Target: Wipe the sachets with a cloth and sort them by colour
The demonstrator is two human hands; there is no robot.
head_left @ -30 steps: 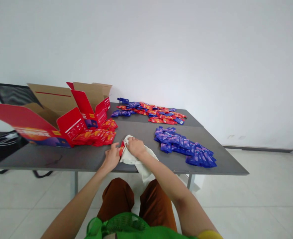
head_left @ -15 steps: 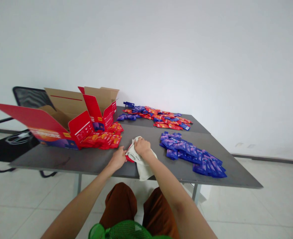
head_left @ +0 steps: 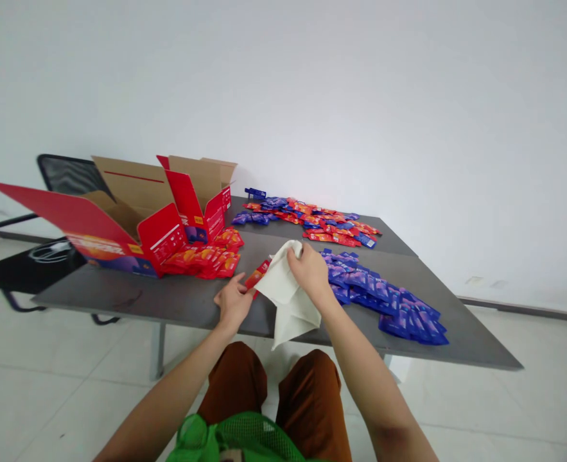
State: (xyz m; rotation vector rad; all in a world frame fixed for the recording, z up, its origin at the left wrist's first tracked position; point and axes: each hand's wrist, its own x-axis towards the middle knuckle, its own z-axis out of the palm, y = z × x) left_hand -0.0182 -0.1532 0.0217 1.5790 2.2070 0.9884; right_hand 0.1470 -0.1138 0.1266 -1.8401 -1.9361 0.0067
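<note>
The right hand is lifting the white cloth higher off the grey table, its fingers pinched closed on the fabric, and more of a red sachet is showing. The sachet is slanting just beside the cloth, its lower end at the partly open left hand; whether that hand grips it, I cannot tell.

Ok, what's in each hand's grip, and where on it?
The right hand grips a white cloth by its gathered top. The left hand seems to hold a red sachet at its lower end.
</note>
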